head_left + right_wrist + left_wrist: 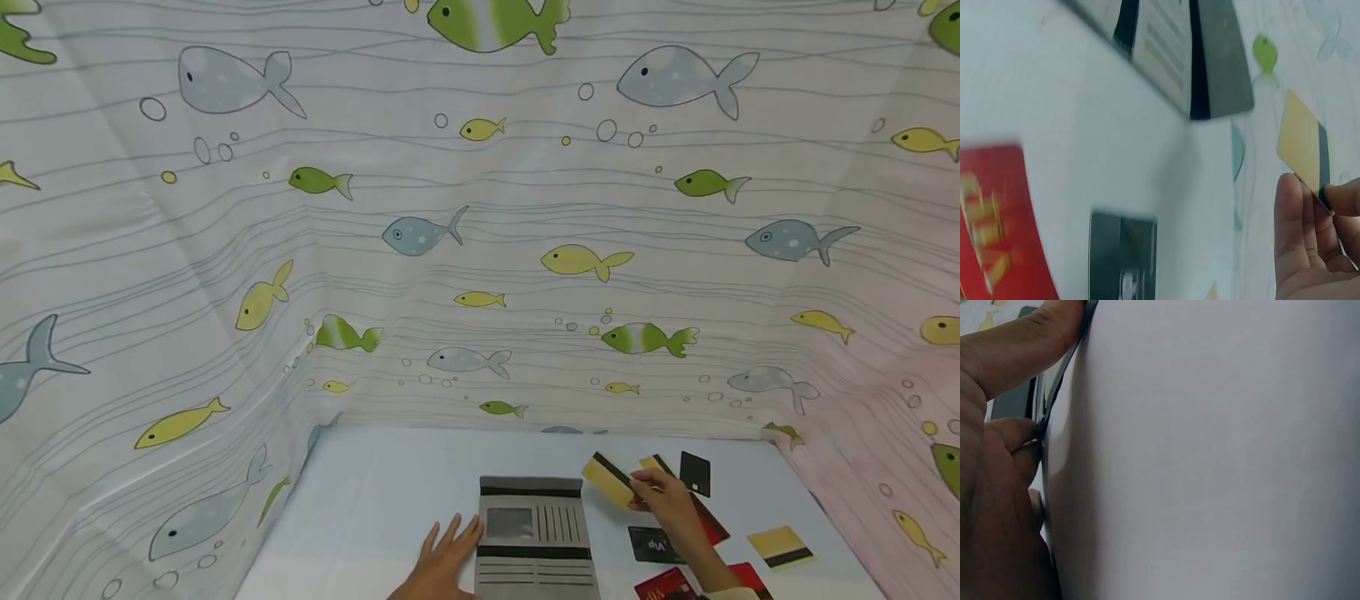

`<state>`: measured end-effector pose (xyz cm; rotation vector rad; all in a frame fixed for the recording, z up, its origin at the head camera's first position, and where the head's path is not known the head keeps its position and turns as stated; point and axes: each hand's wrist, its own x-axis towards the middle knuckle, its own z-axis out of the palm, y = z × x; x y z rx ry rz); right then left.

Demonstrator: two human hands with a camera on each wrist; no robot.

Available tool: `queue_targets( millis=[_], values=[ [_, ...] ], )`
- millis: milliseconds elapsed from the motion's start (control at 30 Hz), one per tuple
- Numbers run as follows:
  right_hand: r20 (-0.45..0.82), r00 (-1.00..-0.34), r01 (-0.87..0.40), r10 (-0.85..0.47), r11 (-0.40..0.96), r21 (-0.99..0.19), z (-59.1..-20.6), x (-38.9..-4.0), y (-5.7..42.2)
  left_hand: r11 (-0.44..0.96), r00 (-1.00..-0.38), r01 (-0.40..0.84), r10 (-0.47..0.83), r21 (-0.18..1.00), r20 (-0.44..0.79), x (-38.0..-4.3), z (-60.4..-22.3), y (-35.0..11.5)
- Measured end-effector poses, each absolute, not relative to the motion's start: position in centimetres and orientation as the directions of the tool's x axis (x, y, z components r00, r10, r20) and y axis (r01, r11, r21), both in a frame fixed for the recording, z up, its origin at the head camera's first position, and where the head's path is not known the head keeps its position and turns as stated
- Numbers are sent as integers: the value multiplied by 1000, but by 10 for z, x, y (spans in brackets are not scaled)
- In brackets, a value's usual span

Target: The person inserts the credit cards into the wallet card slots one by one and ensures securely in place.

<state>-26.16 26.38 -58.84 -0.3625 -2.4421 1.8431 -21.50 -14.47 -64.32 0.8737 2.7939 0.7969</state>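
Observation:
A grey open wallet with card slots and a clear window lies on the white table. My left hand rests at its left edge, fingers spread and fingertips against the side; in the left wrist view, the thumb and fingertips meet the wallet's edge. My right hand pinches a yellow card with a black stripe by one corner, raised to the right of the wallet. The right wrist view shows this yellow card between thumb and fingers.
Around the right hand lie a black VIP card, a black card, a yellow striped card, a red VIP card and other partly covered cards. Fish-patterned sheeting walls the table's back and sides.

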Motion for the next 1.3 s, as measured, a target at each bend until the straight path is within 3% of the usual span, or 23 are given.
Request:
queue_targets(
  millis=[333, 567, 833, 1300],
  values=[
    [-146, -987, 157, 72, 182, -971, -580, -248, 211, 654, -824, 479, 565, 586, 42, -214, -644, -148],
    [-125, -986, 94, -110, 255, -962, -583, -242, 186, 700, -832, 471, 555, 536, 7, -213, -635, -146],
    [-98, -968, 51, -231, 201, -978, -593, -238, 164, 730, -852, 443, 523, 520, -9, -215, -637, -144],
    [-33, -952, -63, -303, 301, -952, -607, -242, 149, 732, -854, 440, 520, 520, -10, -215, -637, -141]
  ],
)
